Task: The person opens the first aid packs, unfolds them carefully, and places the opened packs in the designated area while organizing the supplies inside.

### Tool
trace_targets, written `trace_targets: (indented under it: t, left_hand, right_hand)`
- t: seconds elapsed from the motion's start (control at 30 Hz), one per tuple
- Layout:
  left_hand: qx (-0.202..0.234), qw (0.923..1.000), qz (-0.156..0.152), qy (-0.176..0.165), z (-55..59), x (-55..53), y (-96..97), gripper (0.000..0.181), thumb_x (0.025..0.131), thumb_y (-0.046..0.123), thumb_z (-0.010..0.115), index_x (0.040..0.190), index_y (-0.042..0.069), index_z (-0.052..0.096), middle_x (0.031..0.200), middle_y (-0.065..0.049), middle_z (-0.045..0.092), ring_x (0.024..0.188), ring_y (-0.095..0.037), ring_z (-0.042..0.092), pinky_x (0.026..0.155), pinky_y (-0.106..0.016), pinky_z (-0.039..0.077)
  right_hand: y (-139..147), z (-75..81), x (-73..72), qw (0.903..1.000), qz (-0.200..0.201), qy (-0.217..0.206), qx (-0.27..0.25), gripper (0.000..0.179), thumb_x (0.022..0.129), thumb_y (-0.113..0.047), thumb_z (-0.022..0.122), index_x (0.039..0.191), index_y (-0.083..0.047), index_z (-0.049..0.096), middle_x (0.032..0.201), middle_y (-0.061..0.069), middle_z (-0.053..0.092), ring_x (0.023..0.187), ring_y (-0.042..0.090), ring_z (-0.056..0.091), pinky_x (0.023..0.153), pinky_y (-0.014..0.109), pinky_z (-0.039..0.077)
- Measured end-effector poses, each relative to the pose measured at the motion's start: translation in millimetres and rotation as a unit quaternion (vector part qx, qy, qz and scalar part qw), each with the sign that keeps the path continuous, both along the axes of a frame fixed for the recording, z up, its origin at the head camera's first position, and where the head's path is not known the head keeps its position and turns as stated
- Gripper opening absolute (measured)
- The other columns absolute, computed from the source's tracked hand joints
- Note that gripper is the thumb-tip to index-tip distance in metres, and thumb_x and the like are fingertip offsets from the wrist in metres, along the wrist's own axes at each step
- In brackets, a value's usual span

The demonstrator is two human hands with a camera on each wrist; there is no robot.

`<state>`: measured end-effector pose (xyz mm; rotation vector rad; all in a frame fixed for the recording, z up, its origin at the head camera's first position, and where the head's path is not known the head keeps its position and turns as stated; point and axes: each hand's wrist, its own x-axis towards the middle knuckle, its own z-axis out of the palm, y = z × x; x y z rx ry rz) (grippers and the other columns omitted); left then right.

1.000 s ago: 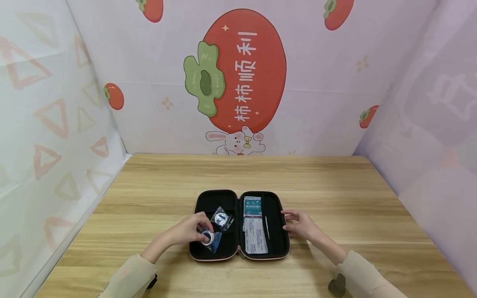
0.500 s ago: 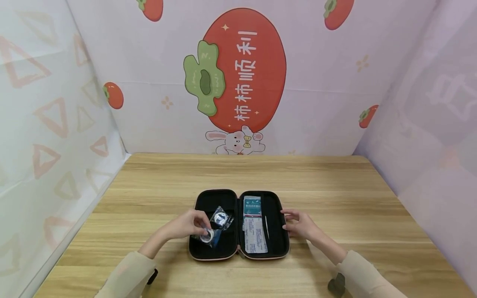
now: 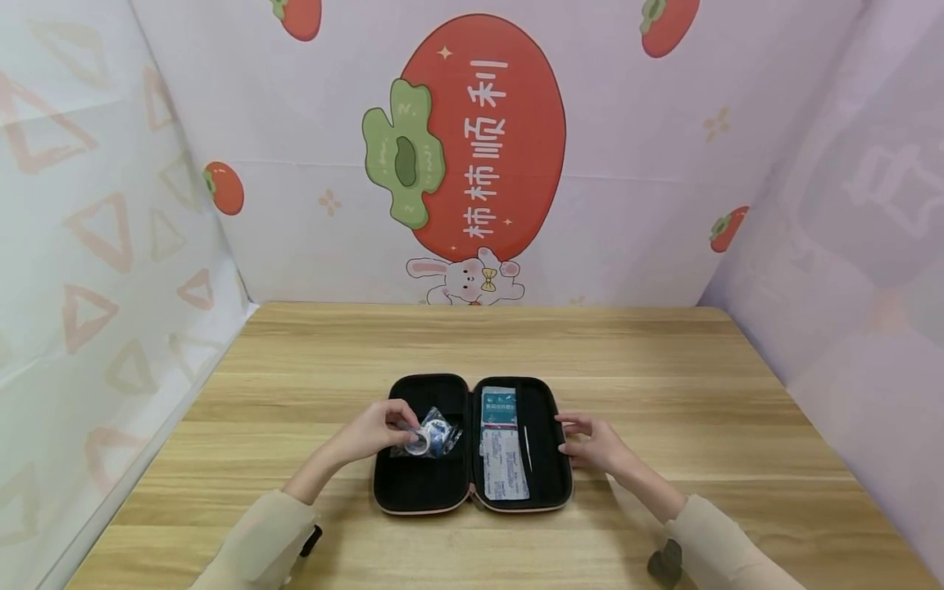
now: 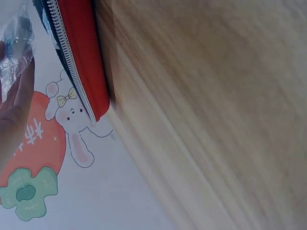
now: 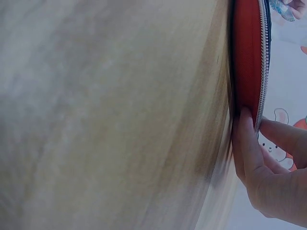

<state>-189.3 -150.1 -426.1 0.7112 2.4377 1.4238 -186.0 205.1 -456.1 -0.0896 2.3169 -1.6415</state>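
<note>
A zip case (image 3: 428, 498) lies spread on the table, black inside and red outside. My left hand (image 3: 378, 431) pinches a white ring-shaped roll (image 3: 418, 443) in a clear plastic wrapper over the case's left half. Crinkled wrapper (image 4: 17, 45) shows between the fingers in the left wrist view. Beside the roll, another round item (image 3: 440, 427) in clear wrapping sits in the same half, partly overlapped. My right hand (image 3: 594, 445) holds the case's right edge; the right wrist view has its thumb and fingers (image 5: 249, 143) on either side of the zipped rim.
In the right half are a teal packet (image 3: 500, 406), white printed packets (image 3: 506, 467) and a thin white stick (image 3: 527, 447). The wooden table (image 3: 634, 360) meets printed cloth walls (image 3: 627, 229) at the back and sides.
My left hand has lifted the wrapped roll and carried it farther back, from the front of the left half up beside the other wrapped item. The right hand stays on the case edge.
</note>
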Motion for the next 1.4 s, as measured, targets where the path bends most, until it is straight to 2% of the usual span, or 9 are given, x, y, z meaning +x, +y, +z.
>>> trace_targets:
  t: [0.2, 0.57, 0.87, 1.17, 1.4]
  left_hand:
    - [0.002, 1.0, 0.008, 0.005, -2.3, -2.8, 3.0, 0.009, 0.075, 0.002, 0.066, 0.082, 0.0, 0.059, 0.082, -0.008, 0.061, 0.073, -0.008, 0.057, 0.06, -0.019, 0.049]
    - [0.006, 0.9995, -0.022, 0.02, -11.7, -11.0, 5.8, 0.008, 0.074, -0.003, 0.065, 0.079, -0.002, 0.058, 0.079, -0.009, 0.061, 0.071, -0.006, 0.057, 0.059, -0.018, 0.049]
    - [0.004, 0.9997, -0.022, 0.004, -15.6, -14.1, 3.6, 0.009, 0.074, -0.006, 0.064, 0.079, -0.004, 0.057, 0.079, -0.013, 0.061, 0.071, -0.01, 0.058, 0.057, -0.018, 0.048]
    - [-0.003, 0.9993, -0.031, -0.02, -16.4, -14.0, 1.5, 0.011, 0.073, -0.003, 0.066, 0.077, -0.005, 0.056, 0.076, -0.012, 0.062, 0.069, -0.008, 0.057, 0.054, -0.018, 0.047]
    - [-0.023, 0.9993, -0.029, -0.008, -19.7, -17.4, 0.3, 0.011, 0.073, -0.002, 0.066, 0.08, -0.005, 0.059, 0.076, -0.01, 0.062, 0.068, -0.008, 0.058, 0.056, -0.017, 0.049]
  right_hand:
    - [-0.1, 0.8, 0.2, 1.0, 0.002, 0.001, -0.003, 0.048, 0.076, 0.007, 0.06, 0.121, 0.007, 0.046, 0.11, 0.028, 0.051, 0.072, 0.016, 0.059, 0.063, 0.033, 0.056]
    - [-0.6, 1.4, 1.3, 1.0, 0.001, 0.002, -0.008, 0.048, 0.076, 0.008, 0.06, 0.121, 0.009, 0.045, 0.11, 0.029, 0.05, 0.071, 0.017, 0.059, 0.062, 0.034, 0.056]
    - [0.0, 0.3, 0.9, 0.9999, 0.005, -0.002, -0.014, 0.048, 0.076, 0.007, 0.06, 0.122, 0.009, 0.044, 0.111, 0.03, 0.048, 0.073, 0.017, 0.059, 0.063, 0.034, 0.056]
    - [0.8, -1.1, 0.5, 0.9999, 0.007, 0.003, -0.01, 0.048, 0.076, 0.007, 0.059, 0.121, 0.009, 0.044, 0.111, 0.029, 0.049, 0.073, 0.016, 0.059, 0.063, 0.032, 0.055]
    - [0.2, 0.5, 1.6, 0.9999, 0.006, 0.004, -0.01, 0.048, 0.076, 0.006, 0.06, 0.122, 0.009, 0.044, 0.11, 0.029, 0.05, 0.074, 0.016, 0.058, 0.063, 0.032, 0.055]
